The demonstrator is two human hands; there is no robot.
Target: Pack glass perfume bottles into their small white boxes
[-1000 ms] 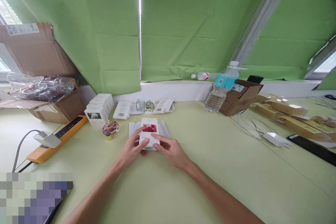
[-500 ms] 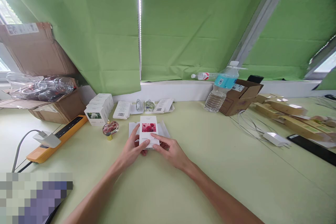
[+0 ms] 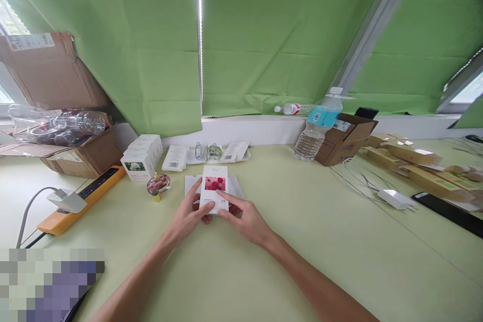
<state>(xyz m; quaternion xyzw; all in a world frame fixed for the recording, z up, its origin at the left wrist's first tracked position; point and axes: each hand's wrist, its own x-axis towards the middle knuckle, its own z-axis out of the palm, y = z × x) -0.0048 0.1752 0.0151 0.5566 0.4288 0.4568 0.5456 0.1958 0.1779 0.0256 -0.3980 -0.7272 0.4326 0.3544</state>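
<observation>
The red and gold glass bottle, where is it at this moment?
In the head view, the glass bottle is left of centre on the table, between the white boxes and the left hand.

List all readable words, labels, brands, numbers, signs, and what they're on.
Nothing legible.
Held white box: print too small.
White boxes at left: too small.
White cartons at back: barcodes, print too small.
Blue bottle label: barcode, blurred.
Red-and-white bottle label: blurred.
Flap sticker, cardboard box: blurred.
Sticker on brown carton: too small.

Green blinds (image 3: pixel 271 35) hang behind a large water bottle (image 3: pixel 311 142) and cardboard box (image 3: pixel 341 145); an orange power strip (image 3: pixel 94 189) holds a white charger (image 3: pixel 68 201).
</observation>
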